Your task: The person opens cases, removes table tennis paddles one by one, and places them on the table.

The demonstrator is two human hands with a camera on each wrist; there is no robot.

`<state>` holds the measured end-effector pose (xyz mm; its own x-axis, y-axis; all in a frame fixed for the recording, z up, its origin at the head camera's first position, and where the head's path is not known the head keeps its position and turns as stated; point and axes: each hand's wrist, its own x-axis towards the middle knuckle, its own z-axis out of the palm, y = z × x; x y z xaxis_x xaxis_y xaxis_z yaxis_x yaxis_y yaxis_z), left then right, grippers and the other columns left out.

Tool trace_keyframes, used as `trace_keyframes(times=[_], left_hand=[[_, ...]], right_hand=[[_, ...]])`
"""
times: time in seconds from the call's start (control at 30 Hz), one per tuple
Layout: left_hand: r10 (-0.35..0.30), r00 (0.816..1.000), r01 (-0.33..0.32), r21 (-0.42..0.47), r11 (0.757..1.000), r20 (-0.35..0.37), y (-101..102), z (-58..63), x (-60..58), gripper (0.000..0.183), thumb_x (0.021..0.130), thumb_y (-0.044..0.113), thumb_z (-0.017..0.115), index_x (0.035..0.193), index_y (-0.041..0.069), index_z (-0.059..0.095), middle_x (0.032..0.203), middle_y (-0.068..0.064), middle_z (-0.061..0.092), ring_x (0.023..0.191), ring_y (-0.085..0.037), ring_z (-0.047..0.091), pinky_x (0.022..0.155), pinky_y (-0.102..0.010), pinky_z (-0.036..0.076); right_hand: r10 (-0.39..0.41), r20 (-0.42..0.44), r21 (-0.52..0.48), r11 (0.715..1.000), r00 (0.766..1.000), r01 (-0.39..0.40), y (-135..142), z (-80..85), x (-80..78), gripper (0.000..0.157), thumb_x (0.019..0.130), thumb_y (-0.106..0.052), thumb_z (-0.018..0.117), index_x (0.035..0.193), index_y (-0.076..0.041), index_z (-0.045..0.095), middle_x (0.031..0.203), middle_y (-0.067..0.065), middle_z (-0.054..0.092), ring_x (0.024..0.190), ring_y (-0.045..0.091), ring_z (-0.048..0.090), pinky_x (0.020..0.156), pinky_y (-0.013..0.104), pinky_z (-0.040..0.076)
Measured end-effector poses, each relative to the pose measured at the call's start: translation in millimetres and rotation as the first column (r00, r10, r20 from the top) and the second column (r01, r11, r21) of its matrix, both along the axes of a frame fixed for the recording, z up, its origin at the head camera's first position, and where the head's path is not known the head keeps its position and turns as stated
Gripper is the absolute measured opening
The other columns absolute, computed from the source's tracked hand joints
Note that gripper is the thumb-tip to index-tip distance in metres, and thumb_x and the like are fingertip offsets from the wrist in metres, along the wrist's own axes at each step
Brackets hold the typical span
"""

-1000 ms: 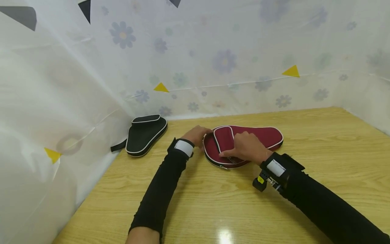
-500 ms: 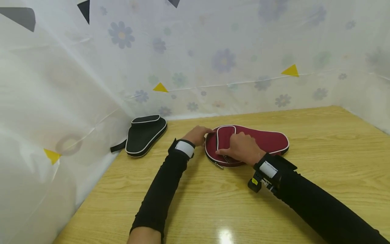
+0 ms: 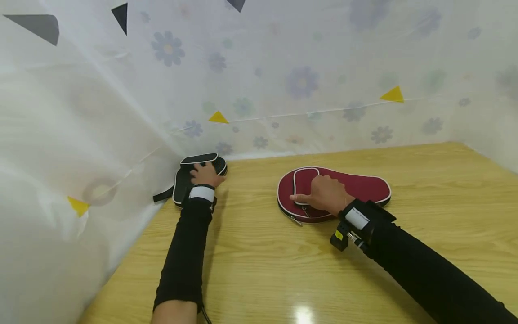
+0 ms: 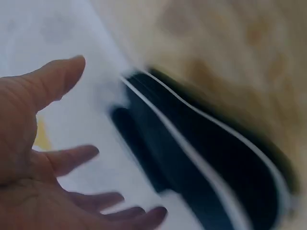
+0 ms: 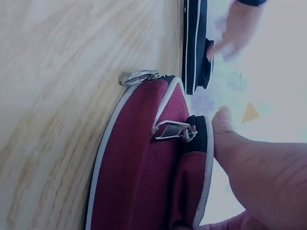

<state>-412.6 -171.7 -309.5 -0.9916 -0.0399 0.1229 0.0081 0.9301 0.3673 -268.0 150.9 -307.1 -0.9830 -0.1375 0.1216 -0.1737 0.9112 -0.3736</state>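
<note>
A red table tennis bat case (image 3: 362,186) with white piping lies flat on the table, its narrow end to the right. My right hand (image 3: 329,194) grips its raised pocket (image 5: 192,187), thumb stretched along the pocket's top; the fingers are mostly hidden. Two metal zip pulls (image 5: 172,130) show at the case's near side. At the back left lies a black bat case (image 4: 201,143) of similar shape, with a strap (image 3: 163,195). My left hand (image 3: 205,174) is over it with fingers spread; whether it touches the case I cannot tell.
The wooden table (image 3: 259,265) ends at a white flowered sheet (image 3: 267,85) behind. Another sheet wall (image 3: 48,148) slopes along the left side, close to the black case.
My left hand has left the red case's left edge and moved left to the black case. The red case has shifted slightly right, with my right hand still on it.
</note>
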Motion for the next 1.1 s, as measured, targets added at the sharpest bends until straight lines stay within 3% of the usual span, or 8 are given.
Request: trace_keyframes(times=[0.1, 0.17, 0.27, 0.37, 0.63, 0.87, 1.0, 1.1], left_hand=[[0.163, 0.978, -0.167, 0.020, 0.986, 0.132, -33, -11.6, -2.3, 0.097, 0.091, 0.043, 0.072, 0.159, -0.001, 0.018, 0.156, -0.044, 0.000, 0.142, -0.066, 0.007, 0.110, -0.073, 0.022], [0.189, 0.962, -0.199, 0.033, 0.979, 0.196, -52, -19.6, -2.7, 0.105, 0.088, 0.046, 0.075, 0.161, 0.001, 0.014, 0.155, -0.046, 0.000, 0.141, -0.066, 0.007, 0.109, -0.075, 0.020], [0.181, 0.956, -0.201, 0.066, 0.977, 0.230, -72, -26.4, -2.2, 0.109, 0.085, 0.048, 0.077, 0.162, 0.007, 0.012, 0.155, -0.045, 0.007, 0.140, -0.066, 0.013, 0.108, -0.077, 0.019], [0.153, 0.966, -0.177, 0.104, 0.979, 0.208, -83, -26.6, -2.4, 0.110, 0.083, 0.046, 0.080, 0.163, 0.010, 0.013, 0.156, -0.041, 0.013, 0.140, -0.064, 0.016, 0.107, -0.077, 0.020], [0.023, 0.980, -0.024, 0.004, 1.000, 0.199, -93, -18.6, 4.8, 0.109, 0.084, 0.044, 0.079, 0.161, 0.004, 0.015, 0.158, -0.036, 0.022, 0.141, -0.055, 0.027, 0.112, -0.064, 0.029], [-0.144, 0.941, 0.144, 0.024, 0.989, 0.305, -101, -5.9, 15.8, 0.108, 0.086, 0.039, 0.081, 0.163, 0.011, 0.011, 0.162, -0.033, 0.012, 0.143, -0.058, 0.020, 0.110, -0.068, 0.028], [-0.161, 0.925, 0.191, -0.055, 0.980, 0.344, -98, 3.9, 17.4, 0.105, 0.086, 0.036, 0.081, 0.164, 0.016, 0.013, 0.162, -0.032, 0.014, 0.143, -0.057, 0.022, 0.109, -0.066, 0.031], [-0.154, 0.930, 0.199, -0.105, 0.974, 0.334, -94, 7.1, 14.1, 0.103, 0.086, 0.029, 0.083, 0.163, 0.016, 0.017, 0.160, -0.033, 0.019, 0.142, -0.054, 0.027, 0.110, -0.062, 0.034]], right_hand=[[-0.024, 0.020, 0.026, 0.999, 1.000, 0.023, 3, 1.3, 0.7, 0.066, 0.086, -0.059, 0.072, 0.050, -0.014, 0.039, 0.050, -0.002, 0.028, 0.046, 0.014, 0.033, 0.044, 0.026, 0.026], [-0.028, 0.029, 0.033, 0.999, 0.999, 0.027, 5, 1.3, 1.0, 0.066, 0.086, -0.059, 0.072, 0.050, -0.013, 0.039, 0.050, -0.002, 0.029, 0.046, 0.015, 0.034, 0.044, 0.026, 0.027], [-0.015, 0.023, 0.034, 0.999, 1.000, 0.015, 5, 0.7, 0.5, 0.067, 0.086, -0.059, 0.072, 0.050, -0.014, 0.039, 0.049, -0.002, 0.028, 0.045, 0.014, 0.033, 0.044, 0.026, 0.026], [-0.004, -0.001, 0.032, 0.999, 1.000, 0.004, 3, 0.4, 0.2, 0.067, 0.086, -0.060, 0.071, 0.050, -0.015, 0.037, 0.049, -0.003, 0.026, 0.045, 0.013, 0.030, 0.044, 0.026, 0.024], [-0.020, -0.044, 0.038, 0.999, 0.999, 0.021, 0, -2.7, -0.1, 0.069, 0.085, -0.060, 0.072, 0.050, -0.015, 0.035, 0.051, -0.004, 0.023, 0.044, 0.013, 0.030, 0.043, 0.026, 0.023], [-0.025, -0.066, 0.050, 0.998, 0.997, 0.028, -1, -5.2, -1.3, 0.068, 0.084, -0.061, 0.073, 0.052, -0.013, 0.037, 0.050, -0.003, 0.026, 0.044, 0.015, 0.034, 0.043, 0.027, 0.027], [-0.029, -0.073, 0.057, 0.998, 0.997, 0.033, 1, -6.0, -3.3, 0.067, 0.084, -0.062, 0.073, 0.054, -0.012, 0.039, 0.051, -0.002, 0.028, 0.044, 0.016, 0.036, 0.043, 0.028, 0.028], [-0.036, -0.076, 0.059, 0.997, 0.996, 0.040, 2, -6.5, -4.1, 0.067, 0.083, -0.063, 0.072, 0.056, -0.012, 0.040, 0.051, -0.001, 0.029, 0.044, 0.017, 0.037, 0.043, 0.028, 0.028]])
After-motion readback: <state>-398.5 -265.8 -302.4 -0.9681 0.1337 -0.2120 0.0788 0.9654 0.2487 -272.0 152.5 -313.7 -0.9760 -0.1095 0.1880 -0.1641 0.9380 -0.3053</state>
